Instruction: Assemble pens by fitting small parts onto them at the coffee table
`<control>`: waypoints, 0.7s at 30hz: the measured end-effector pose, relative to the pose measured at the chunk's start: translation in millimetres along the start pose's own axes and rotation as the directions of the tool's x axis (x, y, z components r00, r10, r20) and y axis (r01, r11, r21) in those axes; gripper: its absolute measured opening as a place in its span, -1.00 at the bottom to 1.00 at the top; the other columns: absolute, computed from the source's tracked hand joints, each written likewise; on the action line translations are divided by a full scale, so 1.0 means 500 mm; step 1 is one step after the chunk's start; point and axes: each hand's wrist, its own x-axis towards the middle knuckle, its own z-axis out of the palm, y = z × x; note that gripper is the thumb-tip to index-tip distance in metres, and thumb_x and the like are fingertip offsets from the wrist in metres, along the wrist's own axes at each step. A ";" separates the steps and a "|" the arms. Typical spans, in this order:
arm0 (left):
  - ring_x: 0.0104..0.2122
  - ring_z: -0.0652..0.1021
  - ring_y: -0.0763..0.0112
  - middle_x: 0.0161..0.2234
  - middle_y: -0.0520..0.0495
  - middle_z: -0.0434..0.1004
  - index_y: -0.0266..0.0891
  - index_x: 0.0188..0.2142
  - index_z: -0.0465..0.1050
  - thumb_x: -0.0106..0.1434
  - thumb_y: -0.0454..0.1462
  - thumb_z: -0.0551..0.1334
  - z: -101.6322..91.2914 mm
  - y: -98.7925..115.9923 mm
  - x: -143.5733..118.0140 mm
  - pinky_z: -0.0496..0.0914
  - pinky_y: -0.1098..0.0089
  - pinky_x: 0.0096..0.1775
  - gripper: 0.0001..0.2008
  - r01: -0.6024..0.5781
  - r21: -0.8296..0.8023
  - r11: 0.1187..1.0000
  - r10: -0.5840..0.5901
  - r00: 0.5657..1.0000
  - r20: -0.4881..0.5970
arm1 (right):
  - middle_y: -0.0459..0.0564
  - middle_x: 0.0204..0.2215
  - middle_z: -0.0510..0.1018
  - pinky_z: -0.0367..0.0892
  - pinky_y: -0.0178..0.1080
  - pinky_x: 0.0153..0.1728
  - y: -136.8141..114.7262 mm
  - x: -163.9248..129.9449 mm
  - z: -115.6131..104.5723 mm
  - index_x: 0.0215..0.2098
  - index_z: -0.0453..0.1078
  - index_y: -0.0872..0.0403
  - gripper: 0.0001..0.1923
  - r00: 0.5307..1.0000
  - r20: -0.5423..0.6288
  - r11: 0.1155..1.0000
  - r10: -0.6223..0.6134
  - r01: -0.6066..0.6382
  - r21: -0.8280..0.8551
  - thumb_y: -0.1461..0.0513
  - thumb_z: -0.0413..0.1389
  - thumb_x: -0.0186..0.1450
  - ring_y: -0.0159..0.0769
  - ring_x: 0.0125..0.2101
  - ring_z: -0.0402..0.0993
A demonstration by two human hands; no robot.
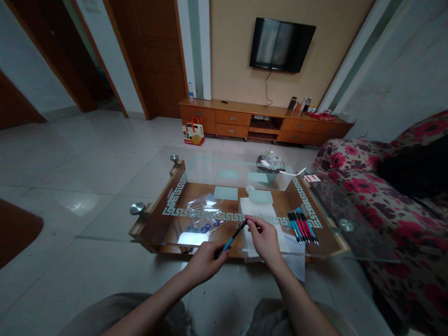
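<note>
A slim blue and black pen (233, 237) is held slantwise over the near edge of the glass table (121, 230). My left hand (207, 260) is closed round its lower, blue end. At the upper, black end, the fingertips of my right hand (264, 236) pinch the pen. To the right of my right hand, a row of several blue, red and black pens (302, 227) lies side by side on the glass. A crumpled clear plastic bag (203, 214) with blue marks lies left of the held pen.
White papers (257, 209) show beneath the glass. Farther back are a dark basket (270, 162) and a red-and-white card (312, 178). A flowered sofa (360, 181) stands on the right. Beyond the table are a paper carrier bag (193, 132), a low wooden cabinet (231, 118) and a wall-mounted television (281, 45).
</note>
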 end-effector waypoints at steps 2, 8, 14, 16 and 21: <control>-0.48 0.39 0.43 -0.51 0.00 0.45 -0.28 -0.34 0.49 0.33 -0.14 0.10 0.000 -0.001 0.000 0.17 0.47 -0.44 -0.70 -0.004 0.005 1.000 0.004 1.000 0.000 | 0.03 -0.22 0.65 0.46 -0.21 -0.30 -0.003 -0.001 -0.001 -0.10 0.57 0.02 -0.67 1.000 0.008 1.000 -0.009 0.009 -0.012 0.08 0.03 0.33 -0.20 -0.33 0.57; -0.50 0.37 0.44 -0.53 0.02 0.42 -0.27 -0.38 0.48 0.33 -0.15 0.10 -0.001 0.002 0.000 0.14 0.47 -0.45 -0.71 -0.001 0.015 1.000 0.001 1.000 0.012 | 0.01 -0.22 0.65 0.44 -0.22 -0.30 -0.007 -0.003 -0.002 -0.09 0.55 0.00 -0.67 0.999 0.016 0.998 -0.032 0.033 -0.047 0.10 0.01 0.35 -0.23 -0.37 0.56; -0.49 0.39 0.42 -0.51 0.00 0.45 -0.28 -0.36 0.49 0.34 -0.14 0.09 -0.003 0.007 0.000 0.15 0.46 -0.43 -0.70 -0.008 0.023 1.000 0.008 1.000 0.015 | -0.01 -0.23 0.64 0.43 -0.22 -0.30 -0.006 -0.004 -0.003 -0.07 0.54 -0.01 -0.67 0.999 0.024 0.998 -0.037 0.038 -0.046 0.10 0.00 0.36 -0.23 -0.36 0.55; -0.49 0.39 0.43 -0.52 0.01 0.44 -0.27 -0.37 0.49 0.34 -0.16 0.09 -0.004 0.008 -0.001 0.15 0.46 -0.43 -0.71 -0.011 0.031 0.999 0.011 1.000 0.014 | -0.01 -0.24 0.64 0.43 -0.23 -0.32 -0.007 -0.004 -0.003 -0.08 0.54 -0.01 -0.68 0.999 0.025 0.999 -0.027 0.028 -0.044 0.10 0.01 0.36 -0.24 -0.39 0.54; -0.50 0.37 0.46 -0.53 0.04 0.41 -0.27 -0.39 0.45 0.34 -0.18 0.10 -0.006 0.007 -0.001 0.13 0.47 -0.44 -0.73 -0.020 0.041 0.999 0.019 1.000 0.018 | 0.02 -0.25 0.64 0.41 -0.26 -0.35 -0.007 -0.001 -0.002 -0.12 0.55 0.03 -0.68 0.999 0.031 1.000 -0.012 0.012 -0.011 0.10 0.04 0.33 -0.22 -0.35 0.55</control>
